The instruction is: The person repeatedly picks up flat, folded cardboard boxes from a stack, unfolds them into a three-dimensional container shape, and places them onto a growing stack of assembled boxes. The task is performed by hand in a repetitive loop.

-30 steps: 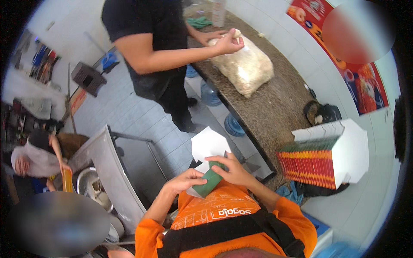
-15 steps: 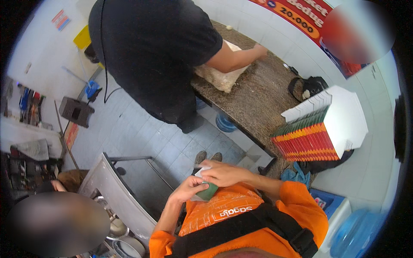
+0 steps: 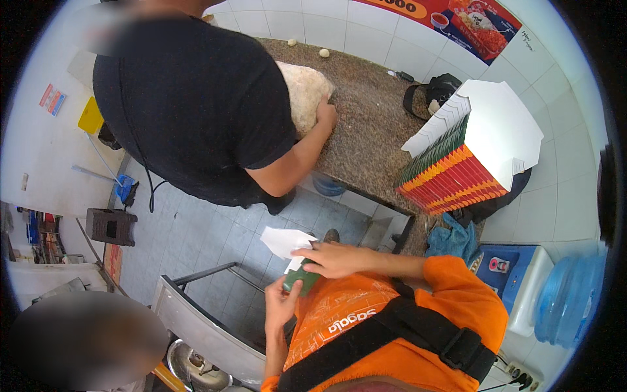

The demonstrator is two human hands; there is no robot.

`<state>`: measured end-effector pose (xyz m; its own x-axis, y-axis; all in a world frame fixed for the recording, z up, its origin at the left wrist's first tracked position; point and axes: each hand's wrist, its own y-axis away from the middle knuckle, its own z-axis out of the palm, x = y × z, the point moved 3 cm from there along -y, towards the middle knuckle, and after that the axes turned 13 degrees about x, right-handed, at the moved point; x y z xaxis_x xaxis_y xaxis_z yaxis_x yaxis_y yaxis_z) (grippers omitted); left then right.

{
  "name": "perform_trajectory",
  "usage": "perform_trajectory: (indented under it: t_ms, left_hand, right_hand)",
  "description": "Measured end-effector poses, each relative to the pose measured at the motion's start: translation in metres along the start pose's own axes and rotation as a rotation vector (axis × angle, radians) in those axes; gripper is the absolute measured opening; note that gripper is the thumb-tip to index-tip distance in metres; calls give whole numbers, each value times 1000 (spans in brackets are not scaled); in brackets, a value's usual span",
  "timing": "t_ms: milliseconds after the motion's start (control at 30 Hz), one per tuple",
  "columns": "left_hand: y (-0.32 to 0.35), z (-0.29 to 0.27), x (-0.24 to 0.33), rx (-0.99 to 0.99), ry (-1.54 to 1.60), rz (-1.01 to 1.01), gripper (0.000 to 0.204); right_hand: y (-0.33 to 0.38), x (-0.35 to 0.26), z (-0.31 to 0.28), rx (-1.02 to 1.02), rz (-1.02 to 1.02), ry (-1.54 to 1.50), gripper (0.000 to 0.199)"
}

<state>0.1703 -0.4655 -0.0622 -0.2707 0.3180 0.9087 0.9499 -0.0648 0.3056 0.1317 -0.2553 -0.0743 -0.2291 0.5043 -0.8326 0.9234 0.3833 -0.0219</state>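
left hand [image 3: 281, 307] grips green-white carton blank [image 3: 294, 258] from below, steadying it | right hand [image 3: 333, 259] closed on its top edge, pressing fold | stack of flat cartons [image 3: 467, 157] on counter [image 3: 366, 130]

White tiled walls [image 3: 575, 189] close the room from twelve to three o'clock. A speckled brown stone worktop [image 3: 372, 124] runs along them. Grey floor tiles [image 3: 196, 235] fill the centre. A steel bench [image 3: 196, 326] stands at seven o'clock.

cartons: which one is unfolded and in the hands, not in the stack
The green-and-white carton held between left hand and right hand; the others sit flat in the stack of cartons on the counter.
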Motion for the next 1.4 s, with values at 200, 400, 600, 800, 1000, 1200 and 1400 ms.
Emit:
perform_trajectory:
  t_ms: [200,400,600,800,1000,1200,1400]
  left_hand:
    - [0,43,-2,-92,-454,369,20]
    - [-10,58,16,-63,-547,598,31]
    - [-19,62,23,256,-400,462,63]
    - [-36,74,34,233,-137,435,84]
    - [-56,65,65,390,-131,739,77]
    - [-60,48,73,331,-47,598,74]
    - [-56,33,65,298,-151,717,78]
  right_hand:
    - [14,-27,-4,-79,-253,254,51]
    - [6,4,-7,-307,33,195,37]
    - [12,25,-28,35,154,-26,26]
    - [0,26,-36,448,315,-760,23]
    - [-12,-28,-59,321,318,-1058,31]
    - [-31,-38,-77,338,137,-810,19]
    - [-42,-41,-107,386,-27,-472,20]
